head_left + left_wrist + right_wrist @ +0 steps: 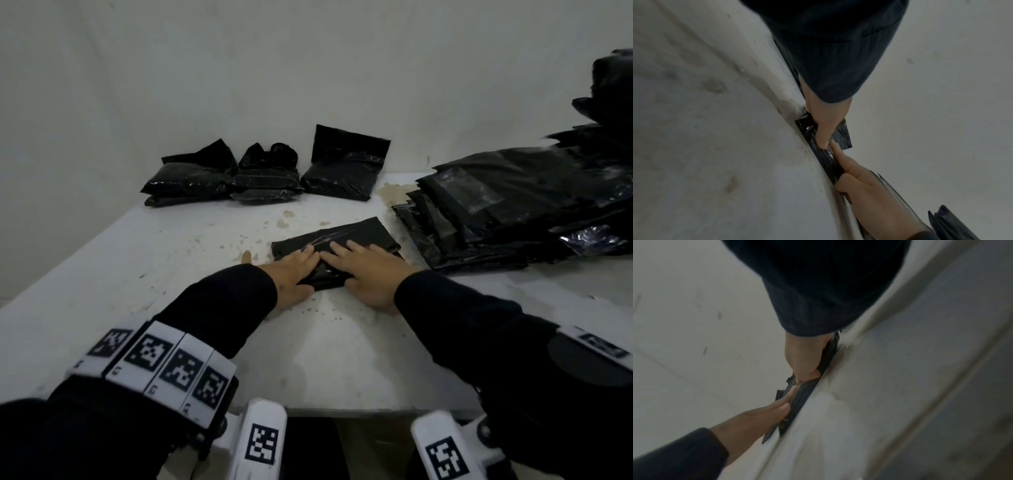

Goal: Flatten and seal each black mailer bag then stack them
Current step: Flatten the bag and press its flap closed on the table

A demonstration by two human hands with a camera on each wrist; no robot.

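1. glossy, crinkled black plastic film on the mailer bag (337,240).
2. shiny creased plastic on the stacked bags (507,205).
3. matt white table (137,260), stained and speckled.
4. dark knit cloth sleeve (830,53).

Two hands are in view, the left hand (289,270) and the right hand (368,270), lying side by side. One black mailer bag (337,245) lies under both hands. Beyond the fingertips stand three groups of filled black bags: a left group (191,180), a middle group (265,180) and a single bag (344,169); how many bags the first two hold cannot be told. To the right of the right hand is one heap of black bags (520,205), too overlapped to count. One white table (171,260) carries everything.
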